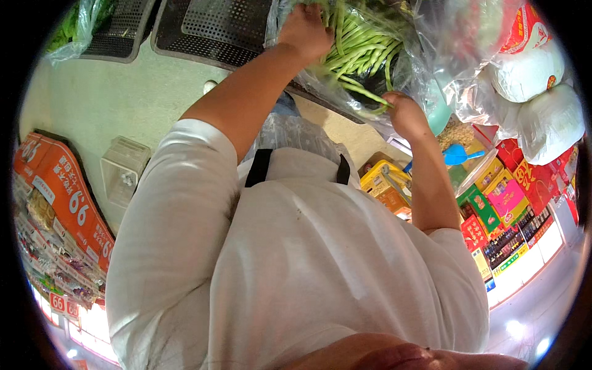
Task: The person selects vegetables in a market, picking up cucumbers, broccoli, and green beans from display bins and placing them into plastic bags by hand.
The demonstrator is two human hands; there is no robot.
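Observation:
Long green beans [365, 51] lie heaped in a clear plastic bag [323, 85] at the top centre, over a black perforated crate. My left hand [307, 32] is at the left side of the heap, near the bag's edge; its fingers curl away from view and blur, so what they grip cannot be told. At the lower right of the heap, my right hand [407, 115] pinches the ends of a few green beans, which stretch back toward the pile.
Black perforated crates [208, 37] stand left of the beans, one with leafy greens [69, 30]. A clear plastic container [122, 171] is at the left. White filled bags [548, 120], a blue scoop [457, 154] and colourful boxes [506, 199] are on the right.

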